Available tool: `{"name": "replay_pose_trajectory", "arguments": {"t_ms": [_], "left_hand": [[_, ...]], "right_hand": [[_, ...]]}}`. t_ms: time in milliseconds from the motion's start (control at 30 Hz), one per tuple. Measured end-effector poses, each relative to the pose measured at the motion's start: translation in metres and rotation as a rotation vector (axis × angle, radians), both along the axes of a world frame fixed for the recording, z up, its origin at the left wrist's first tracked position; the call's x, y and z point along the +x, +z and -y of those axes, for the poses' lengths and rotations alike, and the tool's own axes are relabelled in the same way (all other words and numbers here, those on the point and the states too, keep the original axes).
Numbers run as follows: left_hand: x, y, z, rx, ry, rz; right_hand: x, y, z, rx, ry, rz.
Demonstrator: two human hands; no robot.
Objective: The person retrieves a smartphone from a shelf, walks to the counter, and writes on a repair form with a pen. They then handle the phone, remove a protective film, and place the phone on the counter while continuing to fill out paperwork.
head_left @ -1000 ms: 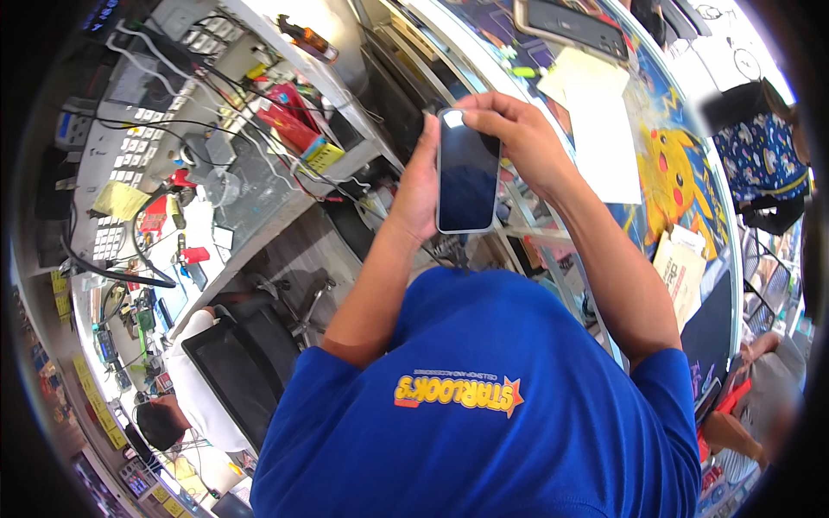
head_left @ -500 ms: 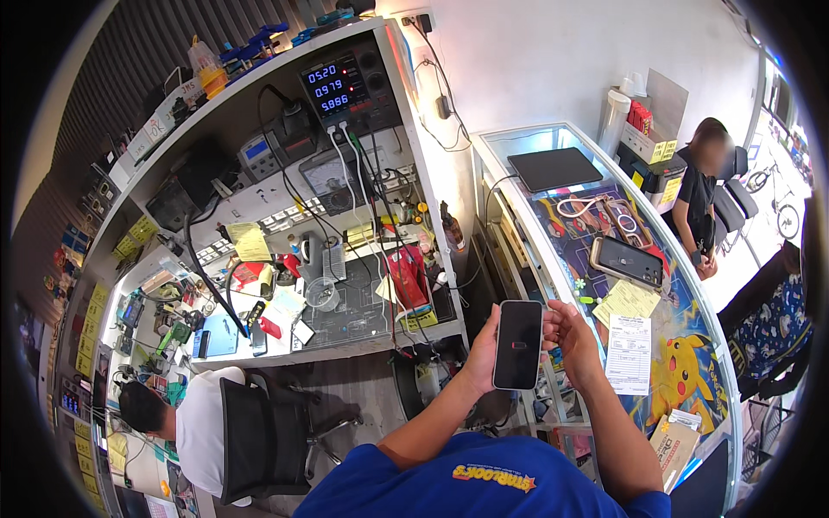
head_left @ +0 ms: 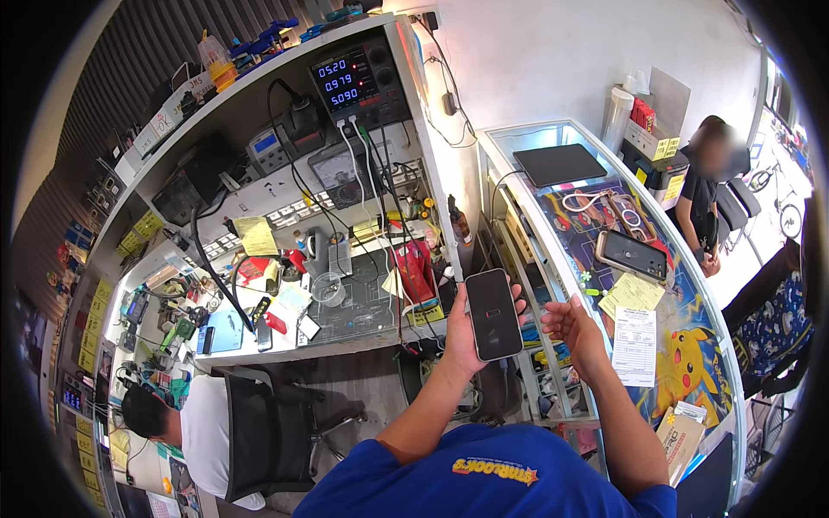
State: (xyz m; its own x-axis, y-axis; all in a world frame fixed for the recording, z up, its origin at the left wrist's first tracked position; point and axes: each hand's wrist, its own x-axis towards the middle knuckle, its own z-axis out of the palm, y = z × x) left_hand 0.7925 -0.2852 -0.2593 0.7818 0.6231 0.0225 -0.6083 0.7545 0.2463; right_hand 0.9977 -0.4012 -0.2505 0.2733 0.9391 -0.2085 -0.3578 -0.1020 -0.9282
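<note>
A dark smartphone (head_left: 496, 316) lies screen up in my left hand (head_left: 464, 338), which is wrapped round it from the left with fingertips showing past its right edge. A small battery symbol glows on the phone's black screen. Apart from the phone, my right hand (head_left: 577, 335) hovers palm inward just to its right, fingers loosely curled and spread, with nothing in them. Beside that hand, a printed form (head_left: 635, 347) and yellow paper slips (head_left: 633, 296) lie on the glass counter. Another phone in a case (head_left: 633, 258) rests beyond the slips.
A cluttered workbench (head_left: 358, 293) with a power supply (head_left: 358, 78) and hanging cables stands ahead left. The glass counter (head_left: 682, 311) runs along the right, bearing a black tablet-like slab (head_left: 560, 164). One person (head_left: 207, 440) sits at lower left; another (head_left: 698, 203) is beyond the counter.
My left hand has moved the phone left and up, away from my right hand. The right hand no longer touches the phone's edge. The whole view has shifted slightly.
</note>
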Motion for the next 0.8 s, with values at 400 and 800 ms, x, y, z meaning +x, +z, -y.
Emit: {"name": "replay_pose_trajectory", "arguments": {"t_ms": [400, 800], "left_hand": [[-0.003, -0.005, -0.007, 0.059, -0.005, 0.001], [-0.001, 0.003, -0.001, 0.102, -0.008, -0.001]], "right_hand": [[0.005, -0.012, -0.004, -0.022, 0.023, 0.052], [0.002, -0.006, -0.002, -0.044, 0.055, 0.109]]}}
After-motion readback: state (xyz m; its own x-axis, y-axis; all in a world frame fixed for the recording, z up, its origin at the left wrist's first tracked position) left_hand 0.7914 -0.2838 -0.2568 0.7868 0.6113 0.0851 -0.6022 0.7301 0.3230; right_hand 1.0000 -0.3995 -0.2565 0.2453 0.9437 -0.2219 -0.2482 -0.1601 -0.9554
